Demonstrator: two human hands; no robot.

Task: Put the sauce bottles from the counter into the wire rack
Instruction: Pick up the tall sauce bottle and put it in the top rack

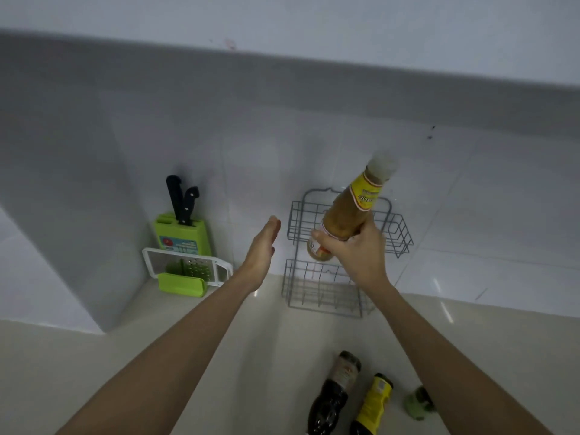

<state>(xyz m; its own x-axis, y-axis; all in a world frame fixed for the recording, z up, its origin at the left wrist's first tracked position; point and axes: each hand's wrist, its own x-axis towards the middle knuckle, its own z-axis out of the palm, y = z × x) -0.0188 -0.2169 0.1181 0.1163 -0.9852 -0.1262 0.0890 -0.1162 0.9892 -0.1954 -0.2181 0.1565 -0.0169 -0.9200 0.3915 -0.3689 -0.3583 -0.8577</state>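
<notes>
My right hand (356, 249) grips an orange-brown sauce bottle (348, 208) with a yellow label and a white cap, held tilted in front of the upper tier of the grey two-tier wire rack (398, 233) on the tiled wall. Both rack tiers look bare. My left hand (262, 249) hovers flat, fingers together, just left of the rack and holds nothing. On the counter near me stand a dark sauce bottle (334, 394), a bottle with a yellow label (373, 406) and a small green-capped bottle (419, 403) partly behind my right forearm.
A green knife block (182, 233) with two black-handled knives stands in the left corner, with a white and green grater (188, 268) in front of it. A grey wall column rises at the left. The pale counter (157, 356) runs under both arms.
</notes>
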